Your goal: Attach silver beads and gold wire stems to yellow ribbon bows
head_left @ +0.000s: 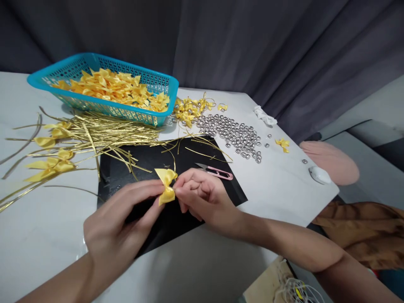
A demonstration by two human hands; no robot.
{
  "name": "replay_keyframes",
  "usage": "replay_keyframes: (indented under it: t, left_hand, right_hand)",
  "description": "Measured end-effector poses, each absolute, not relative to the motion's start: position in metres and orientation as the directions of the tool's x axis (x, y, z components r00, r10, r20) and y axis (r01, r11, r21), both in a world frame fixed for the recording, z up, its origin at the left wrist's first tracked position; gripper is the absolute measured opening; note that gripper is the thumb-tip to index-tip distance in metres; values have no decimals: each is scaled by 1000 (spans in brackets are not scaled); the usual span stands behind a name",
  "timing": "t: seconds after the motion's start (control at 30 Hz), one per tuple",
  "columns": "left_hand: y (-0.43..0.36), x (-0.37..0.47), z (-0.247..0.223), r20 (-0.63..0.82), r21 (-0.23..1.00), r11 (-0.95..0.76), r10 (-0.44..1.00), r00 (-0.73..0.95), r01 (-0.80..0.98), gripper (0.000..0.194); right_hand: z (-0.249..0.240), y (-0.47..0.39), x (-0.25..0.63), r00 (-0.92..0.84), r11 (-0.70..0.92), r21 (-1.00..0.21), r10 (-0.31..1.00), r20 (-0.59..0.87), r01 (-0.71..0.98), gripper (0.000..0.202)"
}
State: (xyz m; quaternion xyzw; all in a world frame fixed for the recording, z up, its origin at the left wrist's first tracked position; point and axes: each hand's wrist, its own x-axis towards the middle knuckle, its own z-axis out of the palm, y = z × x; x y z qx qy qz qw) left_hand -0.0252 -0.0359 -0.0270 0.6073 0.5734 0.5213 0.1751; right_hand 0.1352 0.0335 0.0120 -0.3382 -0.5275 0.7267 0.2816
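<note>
A yellow ribbon bow [167,195] is held above the black mat [148,158]. Fingers and thumb of my left hand [123,223] pinch its left side. At the bow's middle, my right hand [208,198] has thumb and forefinger pressed together, its other fingers curled. A gold cord [174,162] rises from behind the bow near my right fingertips; its lower end is hidden. Pink-handled thread snips [219,172] lie on the mat just beyond my right hand. Many loose gold cords [110,134] are heaped behind the mat.
A blue basket [104,103] full of yellow bows stands at the back left. Silver beads [236,134] are spread right of it, beside a pile of bows with cords [189,110]. More corded bows [52,166] lie at left. A white mouse-like object [319,175] sits at the right edge.
</note>
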Motion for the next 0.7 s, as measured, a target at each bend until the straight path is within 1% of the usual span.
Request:
replay_keyframes:
  t: [0.03,0.1,0.2,0.27,0.37,0.43,0.5,0.6,0.63,0.7]
  left_hand:
    - [-36,-26,-25,510,747,-345,846,-157,569,24]
    - [-35,-27,-21,561,680,-388,821,-102,622,24]
    - [-36,-28,-17,596,626,-360,793,-127,692,22]
    - [-37,-29,-16,613,587,-364,783,-104,723,24]
    - [-37,-33,-16,659,491,-442,752,11,751,28]
    - [-36,-38,-16,662,454,-494,744,91,742,29]
    - [-36,-42,-16,637,455,-518,758,142,724,28]
    - [-39,-46,-15,567,489,-485,808,158,725,29]
    - [-40,-46,-15,534,518,-454,834,140,725,30]
    - [-43,-45,-16,453,637,-361,890,48,681,32]
  right_hand:
    - [12,33,135,-616,-267,-962,767,-179,-54,33]
    - [11,33,134,-624,-285,-955,762,-171,-87,32]
    - [8,34,134,-659,-407,-902,720,-218,-146,28]
    - [7,35,133,-685,-478,-864,685,-250,-162,27]
    - [6,35,134,-711,-528,-830,653,-260,-181,26]
    - [5,37,134,-727,-546,-815,637,-255,-192,24]
    - [4,38,135,-743,-549,-814,623,-246,-191,23]
    - [2,40,136,-759,-527,-833,609,-230,-171,23]
    - [1,41,137,-766,-526,-834,601,-226,-167,24]
    - [2,40,137,-783,-540,-825,581,-222,-167,23]
